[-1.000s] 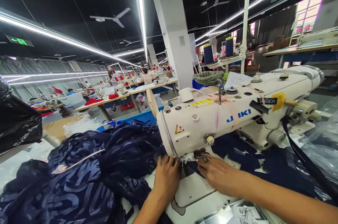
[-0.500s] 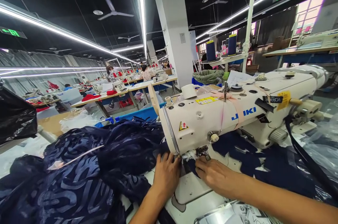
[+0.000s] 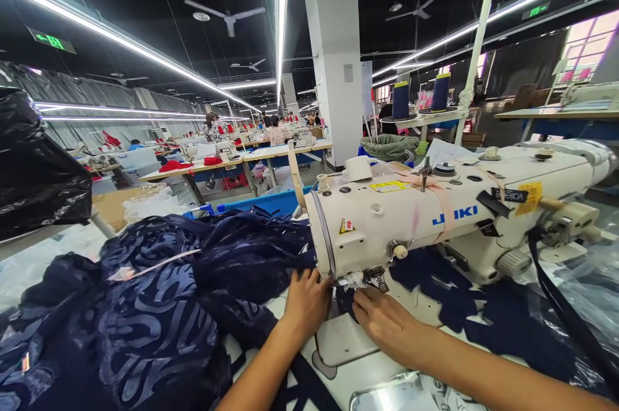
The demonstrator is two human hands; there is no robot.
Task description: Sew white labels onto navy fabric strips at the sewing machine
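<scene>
A white sewing machine (image 3: 367, 224) lies across the middle and right. Just under its left end, my left hand (image 3: 307, 302) rests on dark navy fabric, its fingers curled and their tips partly hidden by the machine head. To the right of the needle area, my right hand (image 3: 384, 320) has its fingers pressed together on a small dark fabric piece (image 3: 345, 300). The needle itself cannot be made out. A large heap of patterned navy fabric (image 3: 155, 314) spreads over the left side, with a pale strip on top.
Navy cut pieces (image 3: 515, 320) lie behind and right of my right hand. A black plastic bag (image 3: 41, 162) hangs at the left. Clear plastic (image 3: 580, 282) is at the right edge. Thread cones (image 3: 400, 101) stand behind the machine. People sit at far tables.
The view has shifted, so the scene sits further right. Both hands stay beside the needle area, and a little more dark fabric shows between them.
</scene>
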